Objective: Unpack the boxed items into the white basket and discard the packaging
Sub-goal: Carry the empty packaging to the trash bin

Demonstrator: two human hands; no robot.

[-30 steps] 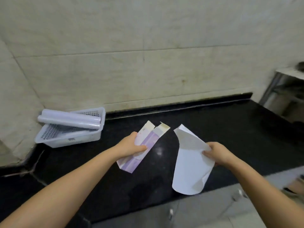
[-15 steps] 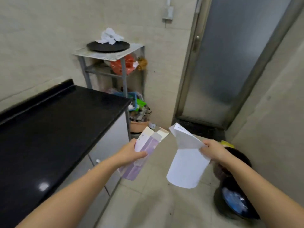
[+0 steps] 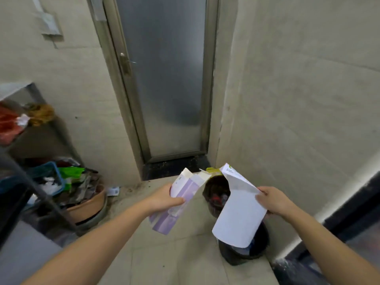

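Observation:
My left hand [image 3: 164, 199] grips an empty purple and white carton [image 3: 178, 204] with its top flaps open, tilted up to the right. My right hand [image 3: 271, 201] pinches the right edge of a flattened white box sheet [image 3: 239, 217], which hangs down in front of me. Both are held above the floor near two dark bins: one [image 3: 216, 194] stands behind and between the packages with rubbish inside, the other [image 3: 257, 249] is partly hidden under the white sheet. The white basket is out of view.
A frosted glass door [image 3: 164, 79] stands straight ahead. At the left are a metal shelf rack [image 3: 30, 140], a blue crate [image 3: 49, 173] and a terracotta pot [image 3: 88, 204] full of clutter. A wall [image 3: 298, 99] closes the right side; a dark counter edge [image 3: 349, 212] runs at lower right.
The view has swung right, from the black counter and basket to the door and the bins. Both hands kept their packaging and now hold it over the bins.

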